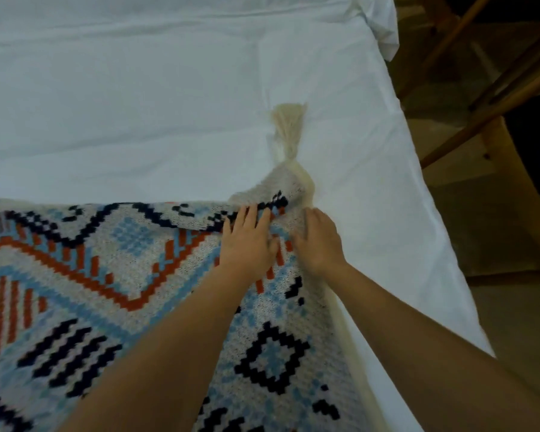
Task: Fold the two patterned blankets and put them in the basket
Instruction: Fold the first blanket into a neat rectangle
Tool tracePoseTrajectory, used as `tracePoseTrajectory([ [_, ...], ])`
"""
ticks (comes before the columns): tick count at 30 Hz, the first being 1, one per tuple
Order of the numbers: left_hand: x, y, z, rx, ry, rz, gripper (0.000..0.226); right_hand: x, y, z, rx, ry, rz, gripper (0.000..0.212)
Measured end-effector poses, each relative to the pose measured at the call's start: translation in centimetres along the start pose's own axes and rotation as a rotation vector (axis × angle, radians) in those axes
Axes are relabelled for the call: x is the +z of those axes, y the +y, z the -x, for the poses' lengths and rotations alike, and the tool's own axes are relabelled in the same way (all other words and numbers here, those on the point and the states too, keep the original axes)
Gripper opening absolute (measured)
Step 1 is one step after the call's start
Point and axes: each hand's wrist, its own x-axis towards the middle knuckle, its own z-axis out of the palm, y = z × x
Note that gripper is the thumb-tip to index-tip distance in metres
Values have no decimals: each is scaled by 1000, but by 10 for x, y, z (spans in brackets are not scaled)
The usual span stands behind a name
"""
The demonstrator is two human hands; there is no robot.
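Two hands sit side by side on the far-right corner of the patterned blanket, whose body runs back toward me & leftward over the white sheet: left hand presses flat, fingers straight, holding nothing; right hand rests knuckles-up on the edge, pinch or not I can't tell. Just beyond them the corner tapers into a cream tassel pointing away, so I judge the fold draws it back toward me. No basket or 2nd blanket in view.
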Motion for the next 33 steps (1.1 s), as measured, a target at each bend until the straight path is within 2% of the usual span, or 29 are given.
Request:
tracePoseTrajectory([
  [3, -14, -4, 0, -78, 218, 159, 36, 10, 5, 28, -21, 20, 42, 49],
  [5, -29, -18, -8, -153, 193, 117, 36, 13, 5, 35, -5, -7, 70, 52],
  [7, -43, -34, -14, -211, 93, -33, 24, 11, -2, 34, -24, 27, 81, 56],
  [10, -50, -51, -15, -251, 56, -258, 25, 1, -25, 18, -235, 153, 53, 51],
  [12, -50, -58, -18, -198, 56, -343, 34, -3, -45, -2, -387, 158, 125, 44],
  [16, -48, -67, -24, -51, -45, -210, 37, 4, -77, -38, -502, -26, 389, 46],
  [19, -50, -80, -25, 65, 63, -65, 15, 11, -86, -49, -476, -109, 502, 42],
  [21, -55, -93, -22, 120, 126, 9, 21, 11, -88, -52, -492, -33, 545, 24],
  [23, -66, -109, -19, 183, 140, 12, 29, 6, -89, -56, -450, 45, 494, 14],
  [26, -90, -138, -23, 175, 177, -91, 24, -7, -91, -71, -277, 133, 319, 9],
  [29, -109, -170, -30, -41, 390, -211, 18, -19, -99, -91, -177, 271, 156, 12],
  [31, -108, -185, -31, -217, 529, -204, 18, -16, -108, -99, -118, 339, -20, 12],
  [33, -92, -185, -29, -354, 459, -163, 50, -2, -112, -100, -48, 248, -167, 13],
])
